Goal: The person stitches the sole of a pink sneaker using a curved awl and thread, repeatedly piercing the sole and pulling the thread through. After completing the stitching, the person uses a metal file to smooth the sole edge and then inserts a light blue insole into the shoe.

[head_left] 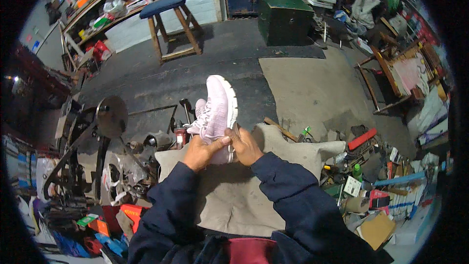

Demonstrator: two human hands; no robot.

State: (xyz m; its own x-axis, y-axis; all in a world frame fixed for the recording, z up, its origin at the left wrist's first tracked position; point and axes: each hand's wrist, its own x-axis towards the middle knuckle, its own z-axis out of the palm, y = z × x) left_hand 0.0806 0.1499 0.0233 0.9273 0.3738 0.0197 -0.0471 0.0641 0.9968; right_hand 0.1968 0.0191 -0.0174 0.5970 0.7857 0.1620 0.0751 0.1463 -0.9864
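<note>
A pale pink sneaker [217,105] with a white sole and laces is held above my lap, its toe pointing away from me. My left hand [199,152] grips it low on the left, by the laces and heel end. On the other side my right hand [245,147] closes around the heel end, and the two thumbs meet across the shoe. Most of my fingers are hidden behind it. Left of the laces shows another pink part [200,106], perhaps a second shoe. A beige cloth [229,205] covers my lap.
A black machine with a round wheel [112,116] stands at left. Tools and scraps, including a red bar [362,139] and a green bottle [357,171], crowd the right. Farther off are a blue-topped stool [164,6], a dark green chest [285,22] and a wooden chair [391,76].
</note>
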